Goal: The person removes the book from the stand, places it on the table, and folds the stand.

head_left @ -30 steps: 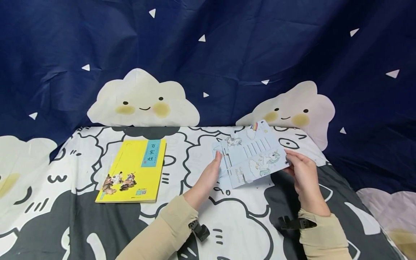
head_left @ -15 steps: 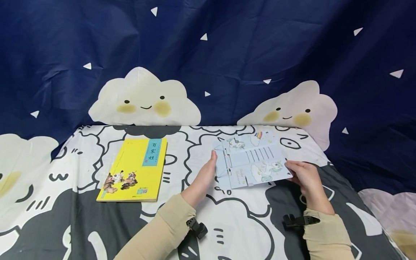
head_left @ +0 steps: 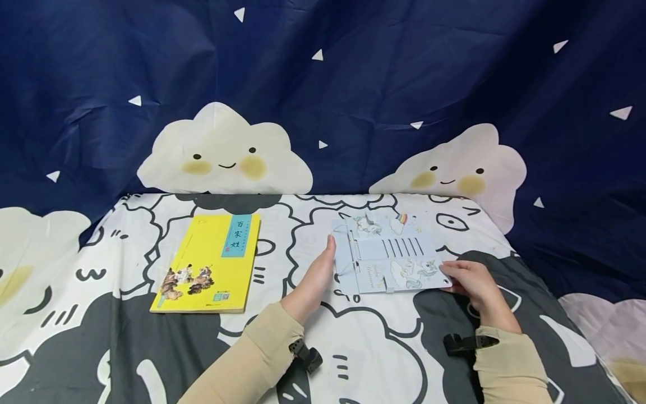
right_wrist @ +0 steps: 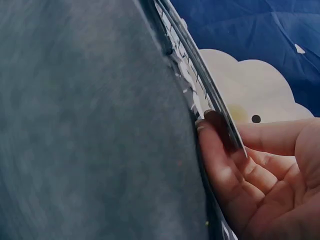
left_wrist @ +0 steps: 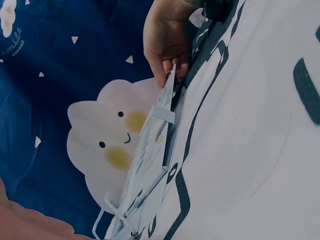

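Note:
A light blue book stand (head_left: 401,248) with unicorn and rainbow prints lies nearly flat, low over the sheet in the head view. It has a row of slots, and wire parts run along its left side. My left hand (head_left: 314,279) holds its left edge, thumb up alongside, the other fingers mostly hidden. At the near right corner my right hand (head_left: 473,286) pinches the plate. The right wrist view shows the right hand (right_wrist: 265,175) with its thumb above the stand's edge (right_wrist: 220,100) and fingers below. In the left wrist view, wire legs of the stand (left_wrist: 120,212) stick out near the left hand (left_wrist: 30,220).
A yellow book (head_left: 207,264) with a blue title label lies to the left on the patterned sheet (head_left: 363,348). Behind the surface hangs a dark blue curtain (head_left: 353,84) with cloud prints. Black camera straps sit on both wrists.
The stand's raised right side has come down, bringing the plate from tilted to nearly flat. My right hand has moved lower with the corner; the left hand has shifted only slightly.

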Tool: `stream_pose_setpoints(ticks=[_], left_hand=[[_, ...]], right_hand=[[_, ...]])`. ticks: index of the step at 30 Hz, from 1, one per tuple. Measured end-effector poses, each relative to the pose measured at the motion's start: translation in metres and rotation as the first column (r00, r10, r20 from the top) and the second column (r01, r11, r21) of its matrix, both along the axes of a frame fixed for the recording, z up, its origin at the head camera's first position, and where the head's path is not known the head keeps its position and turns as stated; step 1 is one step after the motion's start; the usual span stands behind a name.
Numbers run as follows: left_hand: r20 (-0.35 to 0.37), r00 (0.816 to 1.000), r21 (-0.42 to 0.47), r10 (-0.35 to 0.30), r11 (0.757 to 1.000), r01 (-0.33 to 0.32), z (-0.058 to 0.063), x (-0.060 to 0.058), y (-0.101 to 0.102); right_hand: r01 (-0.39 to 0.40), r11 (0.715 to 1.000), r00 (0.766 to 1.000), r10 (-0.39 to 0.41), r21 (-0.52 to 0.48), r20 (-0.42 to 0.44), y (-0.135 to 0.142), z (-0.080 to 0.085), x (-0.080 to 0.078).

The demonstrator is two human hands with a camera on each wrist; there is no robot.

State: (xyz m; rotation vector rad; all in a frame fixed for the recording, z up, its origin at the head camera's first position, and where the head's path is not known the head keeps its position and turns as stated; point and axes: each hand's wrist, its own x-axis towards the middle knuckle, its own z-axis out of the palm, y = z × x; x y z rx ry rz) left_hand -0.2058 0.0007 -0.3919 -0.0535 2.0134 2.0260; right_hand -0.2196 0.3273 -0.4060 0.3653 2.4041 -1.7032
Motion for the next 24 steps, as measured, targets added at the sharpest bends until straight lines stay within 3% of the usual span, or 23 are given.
stream_pose_setpoints(ticks=[8, 17, 24], left_hand=[[-0.013, 1.000, 0.010, -0.015, 1.000, 0.015, -0.0045, -0.0002, 0.0013], [0.029, 0.999, 0.047, -0.027, 0.999, 0.026, -0.0061, -0.0015, 0.0031], [0.033, 0.999, 0.253, -0.025, 0.967, 0.016, -0.0068, -0.0032, 0.0020]], right_hand=[[-0.019, 1.000, 0.999, 0.020, -0.015, 0.047, 0.0046, -0.0035, 0.0017], [0.016, 0.996, 0.994, -0.006, -0.090, 0.113, 0.0082, -0.0077, -0.0031], [-0.004, 0.997, 0.993, 0.014, -0.082, 0.117, 0.0100, -0.0083, -0.0045]])
